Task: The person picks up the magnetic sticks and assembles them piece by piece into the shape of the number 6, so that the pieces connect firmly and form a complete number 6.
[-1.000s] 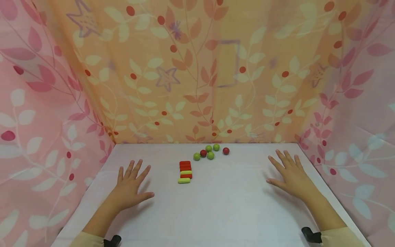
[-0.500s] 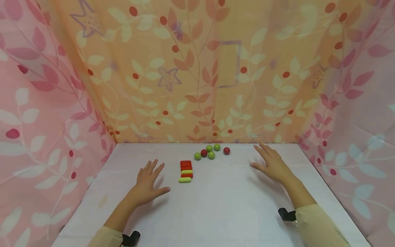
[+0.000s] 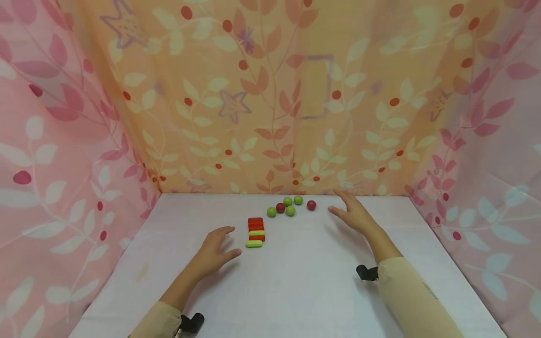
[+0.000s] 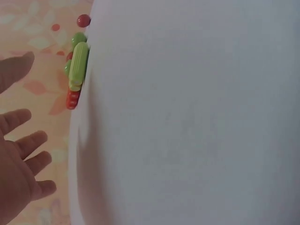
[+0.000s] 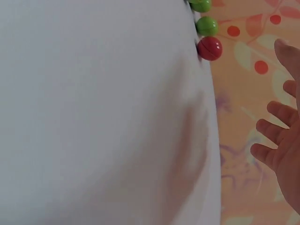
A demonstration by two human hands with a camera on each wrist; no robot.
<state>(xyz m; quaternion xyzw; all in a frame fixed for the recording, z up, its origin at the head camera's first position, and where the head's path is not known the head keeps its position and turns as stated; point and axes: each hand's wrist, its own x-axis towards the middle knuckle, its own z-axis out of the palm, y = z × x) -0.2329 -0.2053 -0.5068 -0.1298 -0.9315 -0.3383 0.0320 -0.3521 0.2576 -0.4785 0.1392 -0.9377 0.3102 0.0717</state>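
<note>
Over the left part of the table, my left hand (image 3: 213, 256) is held with thumb and fingers apart, holding nothing. Just right of its fingertips lies a short column of small red sticks (image 3: 255, 220) and yellow-green sticks. The nearest yellow-green stick (image 3: 254, 244) looks ribbed in the left wrist view. My right hand (image 3: 354, 215), also holding nothing, reaches toward the back with fingers spread. Left of its thumb sits a shiny red ball (image 3: 311, 205). In the right wrist view this red ball (image 5: 210, 48) shows a seam line, with green balls (image 5: 206, 26) beyond it.
Several green balls (image 3: 290, 211) and another red ball (image 3: 281, 207) cluster near the back edge of the white table (image 3: 304, 281). A flowered orange curtain (image 3: 270, 117) rises behind it. Pink flowered cloth (image 3: 63, 202) hangs at both sides.
Both hands have moved inward over the table, the left toward the sticks, the right leftward and back toward the red ball. The sticks and balls stay in place.
</note>
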